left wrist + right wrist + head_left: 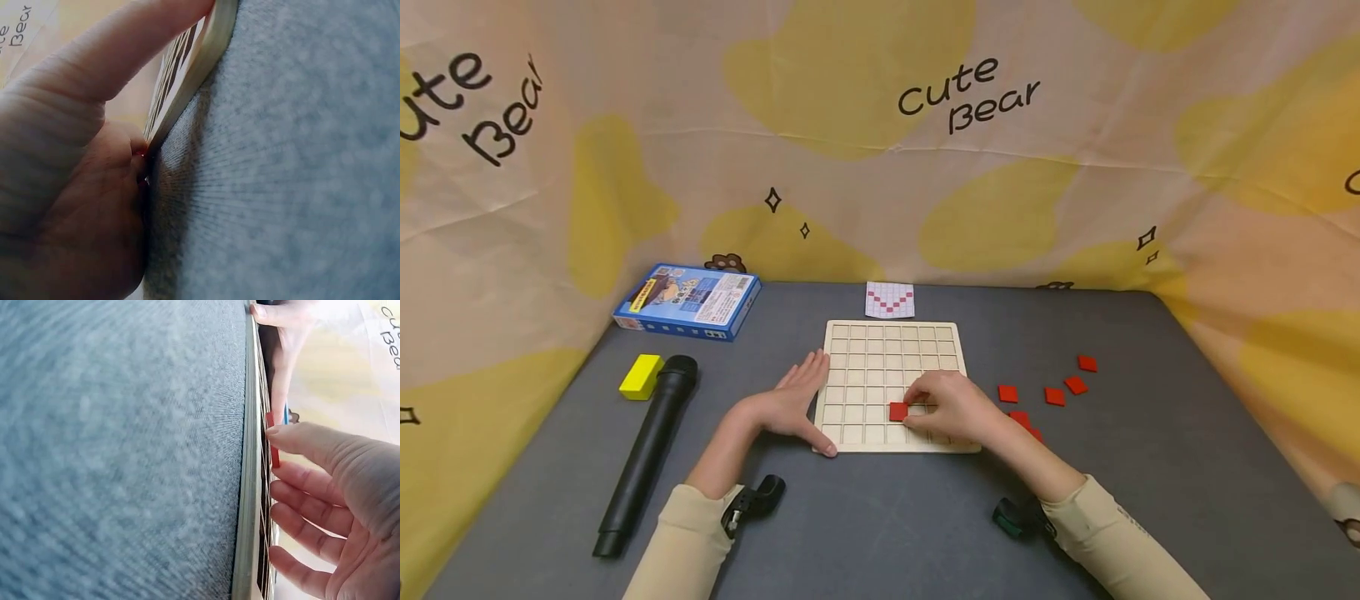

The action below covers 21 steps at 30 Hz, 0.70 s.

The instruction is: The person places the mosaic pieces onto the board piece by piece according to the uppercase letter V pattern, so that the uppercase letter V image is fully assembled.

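Note:
A pale wooden grid board [857,375] lies flat in the middle of the dark table. Along its left side rests my left hand [786,402], fingers straight, the thumb reaching to the near left corner. The left wrist view has that thumb [119,47] against the board's edge [215,40]. Over the lower middle cells, my right hand [951,406] pinches a square red tile [898,412]. In the right wrist view, thumb and index finger hold this tile [273,440] close over the grid, while the other fingers [306,531] spread loosely beside it.
Several loose red tiles [1055,397] are scattered right of the board, some partly behind the right wrist. Behind the board is a small pattern card [890,300] with pink squares. At left are a blue box [688,300], a yellow block [641,377] and a black microphone [647,458].

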Each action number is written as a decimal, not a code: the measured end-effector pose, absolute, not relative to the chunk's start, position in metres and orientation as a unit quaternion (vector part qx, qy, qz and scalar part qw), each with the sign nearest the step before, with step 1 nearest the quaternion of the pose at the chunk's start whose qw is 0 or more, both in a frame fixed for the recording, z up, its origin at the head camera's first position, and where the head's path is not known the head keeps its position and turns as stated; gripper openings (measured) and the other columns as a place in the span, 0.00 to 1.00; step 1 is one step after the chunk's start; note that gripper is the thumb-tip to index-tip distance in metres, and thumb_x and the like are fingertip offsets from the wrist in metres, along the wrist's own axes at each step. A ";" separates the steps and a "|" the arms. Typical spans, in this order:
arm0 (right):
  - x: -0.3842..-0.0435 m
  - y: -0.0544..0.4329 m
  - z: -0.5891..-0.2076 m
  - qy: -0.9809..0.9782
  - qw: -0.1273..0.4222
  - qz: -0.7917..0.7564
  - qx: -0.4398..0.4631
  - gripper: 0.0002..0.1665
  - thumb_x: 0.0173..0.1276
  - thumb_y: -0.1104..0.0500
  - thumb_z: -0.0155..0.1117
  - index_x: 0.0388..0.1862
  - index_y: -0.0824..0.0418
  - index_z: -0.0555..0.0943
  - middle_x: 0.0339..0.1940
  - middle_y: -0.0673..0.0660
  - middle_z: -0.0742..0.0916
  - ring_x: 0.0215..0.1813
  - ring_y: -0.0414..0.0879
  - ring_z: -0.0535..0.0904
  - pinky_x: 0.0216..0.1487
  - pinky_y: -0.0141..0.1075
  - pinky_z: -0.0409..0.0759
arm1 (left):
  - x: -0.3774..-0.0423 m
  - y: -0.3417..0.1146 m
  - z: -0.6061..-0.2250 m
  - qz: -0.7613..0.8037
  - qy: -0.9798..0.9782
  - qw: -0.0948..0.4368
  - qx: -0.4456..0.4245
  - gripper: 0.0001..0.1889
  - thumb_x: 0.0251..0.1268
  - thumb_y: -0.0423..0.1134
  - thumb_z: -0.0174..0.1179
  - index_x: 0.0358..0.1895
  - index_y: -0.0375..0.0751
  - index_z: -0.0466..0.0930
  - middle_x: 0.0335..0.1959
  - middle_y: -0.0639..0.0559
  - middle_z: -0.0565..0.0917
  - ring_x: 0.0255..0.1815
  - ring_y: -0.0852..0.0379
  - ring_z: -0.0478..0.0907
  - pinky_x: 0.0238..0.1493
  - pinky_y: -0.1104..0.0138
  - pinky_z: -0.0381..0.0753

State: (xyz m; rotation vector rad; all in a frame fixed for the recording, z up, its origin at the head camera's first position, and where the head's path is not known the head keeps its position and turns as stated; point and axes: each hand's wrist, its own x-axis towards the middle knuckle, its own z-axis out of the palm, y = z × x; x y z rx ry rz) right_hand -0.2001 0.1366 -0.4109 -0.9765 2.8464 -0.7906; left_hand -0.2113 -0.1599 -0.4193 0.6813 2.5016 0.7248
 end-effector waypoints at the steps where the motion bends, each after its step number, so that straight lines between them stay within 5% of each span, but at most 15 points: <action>1: -0.199 0.136 -0.410 0.915 0.014 -0.250 -0.315 0.10 0.57 0.53 0.76 0.37 0.53 0.87 0.34 0.43 0.85 0.37 0.38 0.75 0.43 0.35 0.74 | -0.212 -0.160 -0.419 0.263 0.906 0.223 0.247 0.74 0.40 0.61 0.76 0.76 0.29 0.27 0.77 0.35 0.27 0.77 0.42 0.24 0.72 0.47 0.31; 21: -0.199 0.164 -0.411 0.894 -0.005 -0.338 -0.294 0.14 0.60 0.53 0.74 0.44 0.54 0.87 0.40 0.46 0.87 0.41 0.45 0.79 0.44 0.41 0.77 | -0.210 -0.161 -0.417 0.265 0.904 0.221 0.251 0.73 0.41 0.61 0.76 0.76 0.29 0.28 0.77 0.35 0.28 0.77 0.42 0.25 0.72 0.47 0.31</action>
